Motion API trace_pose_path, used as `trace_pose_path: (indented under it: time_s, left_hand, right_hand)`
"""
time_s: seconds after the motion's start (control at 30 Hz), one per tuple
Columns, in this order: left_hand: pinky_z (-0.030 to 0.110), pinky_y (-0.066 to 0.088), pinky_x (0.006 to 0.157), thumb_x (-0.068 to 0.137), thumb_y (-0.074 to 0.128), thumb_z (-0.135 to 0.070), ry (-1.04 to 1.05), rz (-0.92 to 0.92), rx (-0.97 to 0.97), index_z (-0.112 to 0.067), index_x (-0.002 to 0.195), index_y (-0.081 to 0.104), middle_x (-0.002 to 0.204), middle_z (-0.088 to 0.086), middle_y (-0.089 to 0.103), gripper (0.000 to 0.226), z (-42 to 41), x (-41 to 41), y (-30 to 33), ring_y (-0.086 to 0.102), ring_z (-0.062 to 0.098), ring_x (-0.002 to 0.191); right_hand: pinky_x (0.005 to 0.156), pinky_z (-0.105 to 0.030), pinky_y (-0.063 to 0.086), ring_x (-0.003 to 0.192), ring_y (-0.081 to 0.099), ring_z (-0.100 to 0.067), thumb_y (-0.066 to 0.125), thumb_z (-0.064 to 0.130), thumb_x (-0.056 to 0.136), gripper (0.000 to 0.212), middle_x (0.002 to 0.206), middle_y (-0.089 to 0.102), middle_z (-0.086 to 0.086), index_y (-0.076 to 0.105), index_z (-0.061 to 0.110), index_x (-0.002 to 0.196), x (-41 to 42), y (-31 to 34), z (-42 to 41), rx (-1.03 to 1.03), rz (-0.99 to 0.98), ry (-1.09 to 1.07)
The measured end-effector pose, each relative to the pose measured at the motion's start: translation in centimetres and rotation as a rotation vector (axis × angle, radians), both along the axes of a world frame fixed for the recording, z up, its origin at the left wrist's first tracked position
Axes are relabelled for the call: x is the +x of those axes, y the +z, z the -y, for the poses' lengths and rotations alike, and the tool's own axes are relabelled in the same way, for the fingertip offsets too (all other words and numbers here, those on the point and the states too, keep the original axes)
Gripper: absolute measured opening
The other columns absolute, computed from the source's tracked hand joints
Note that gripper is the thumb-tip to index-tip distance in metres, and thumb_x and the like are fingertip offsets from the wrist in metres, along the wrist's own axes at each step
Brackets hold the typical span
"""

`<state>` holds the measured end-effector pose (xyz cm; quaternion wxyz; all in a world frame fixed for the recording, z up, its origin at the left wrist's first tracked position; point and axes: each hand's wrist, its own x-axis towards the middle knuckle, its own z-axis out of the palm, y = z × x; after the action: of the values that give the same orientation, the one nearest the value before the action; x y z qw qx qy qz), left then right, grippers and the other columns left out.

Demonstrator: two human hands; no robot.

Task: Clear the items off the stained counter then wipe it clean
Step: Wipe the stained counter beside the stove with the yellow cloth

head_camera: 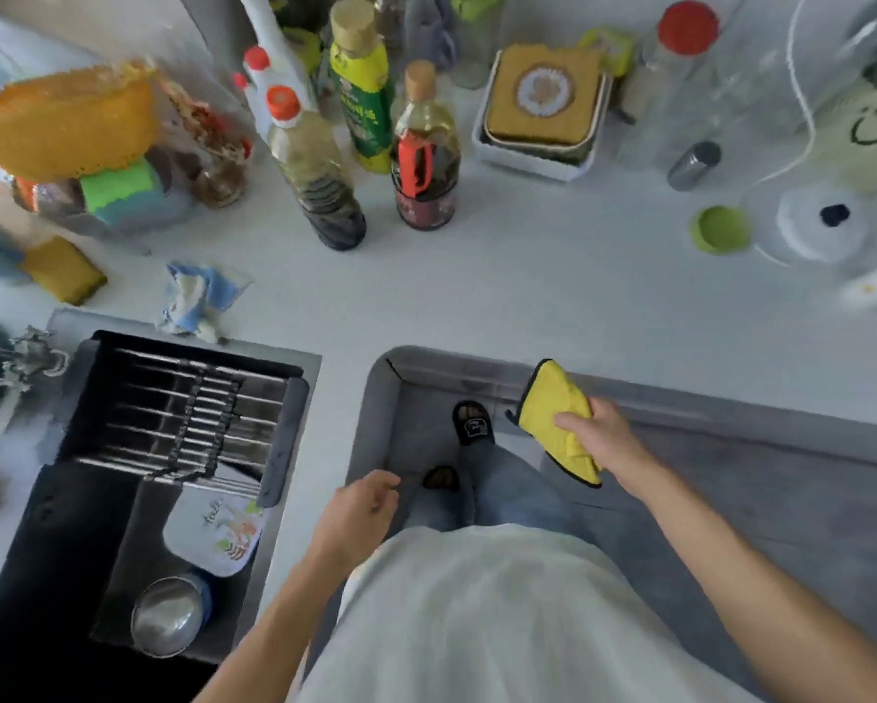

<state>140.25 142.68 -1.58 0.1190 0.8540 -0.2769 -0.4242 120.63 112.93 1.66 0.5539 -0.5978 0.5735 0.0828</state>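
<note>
A: Where's the cloth [561, 421]?

B: In the right hand [596, 433], held off the front edge of the bench [528, 296], above the floor. The fingers curl round the yellow fabric and its black-trimmed ends stick out above and below the grip.

A: And the left hand [360, 509]?

B: It holds nothing. The fingers hang loosely curled, just off the bench's front edge, beside the sink [137, 499].

A: What's standing on the bench?

B: Along the back edge, 3 bottles grouped together: a dark sauce bottle [314, 170] with an orange cap, a green-labelled bottle [363, 88] with a cork-coloured cap, and a red-labelled bottle [425, 154]. Right of them sits a white tray [533, 159] holding a yellow sponge [543, 93]. Toward the right edge there's a green lid [720, 229] and a small grey can [694, 165] lying on its side.

A: Anything near the sink?

B: A crumpled blue and white rag [198, 301] lies just behind it, with another yellow sponge [63, 268] further left. Inside the sink there's a wire rack [188, 418], a printed cloth [218, 530] and what looks like a steel bowl [170, 613], though that corner is blurred.
</note>
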Motion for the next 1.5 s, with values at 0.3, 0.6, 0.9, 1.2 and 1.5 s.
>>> trace_pose_path:
  time_s: [0.3,0.6,0.9,1.2,1.5]
  left_hand:
    - [0.040,0.052,0.087,0.108,0.036,-0.015,-0.581,-0.061,0.095,-0.017,0.100,0.064,0.119,0.015,0.072,0.029,10.2,-4.9,1.3,0.067,0.042,0.114]
    - [0.030,0.052,0.092,0.108,0.050,-0.034,-0.769,-0.151,-0.012,-0.034,0.126,0.073,0.121,-0.006,0.076,0.029,22.4,-18.2,1.8,0.070,0.018,0.112]
    - [0.031,0.054,0.092,0.108,0.057,-0.026,-1.033,-0.027,0.111,-0.024,0.118,0.076,0.111,-0.001,0.079,0.021,28.1,-27.9,-0.1,0.074,0.018,0.101]
    - [0.024,0.047,0.091,0.108,0.056,-0.024,-1.217,0.106,0.310,-0.022,0.125,0.073,0.127,0.003,0.077,0.025,34.3,-32.9,-2.4,0.071,0.022,0.118]
    - [0.024,0.045,0.084,0.106,0.051,-0.028,-1.334,0.067,0.309,-0.032,0.113,0.071,0.125,0.000,0.077,0.021,47.7,-46.5,-2.8,0.070,0.023,0.114]
  right_hand:
    - [0.067,-0.037,0.039,0.070,0.054,-0.024,0.068,0.017,0.096,0.023,0.073,0.057,-0.006,0.059,0.003,0.080,-21.6,-0.9,-10.8,0.018,-0.187,-0.497]
    - [0.064,-0.032,0.042,0.078,0.061,-0.018,0.066,0.017,0.098,0.010,0.082,0.068,0.000,0.066,0.021,0.089,-35.0,-1.0,-22.2,0.085,-0.231,-0.945]
    - [0.060,-0.029,0.040,0.074,0.059,-0.016,0.063,0.014,0.099,0.009,0.083,0.068,-0.005,0.067,0.014,0.091,-45.2,-2.2,-20.7,0.107,-0.153,-1.272]
    - [0.070,-0.036,0.043,0.078,0.059,-0.025,0.062,0.016,0.098,0.035,0.104,0.068,-0.035,0.061,-0.014,0.116,-54.9,-2.4,-10.4,0.000,-0.073,-1.469]
    - [0.064,-0.034,0.041,0.068,0.054,-0.024,0.061,0.016,0.099,0.009,0.073,0.059,-0.005,0.067,0.010,0.098,-63.3,-1.7,-3.0,0.059,-0.153,-1.493]
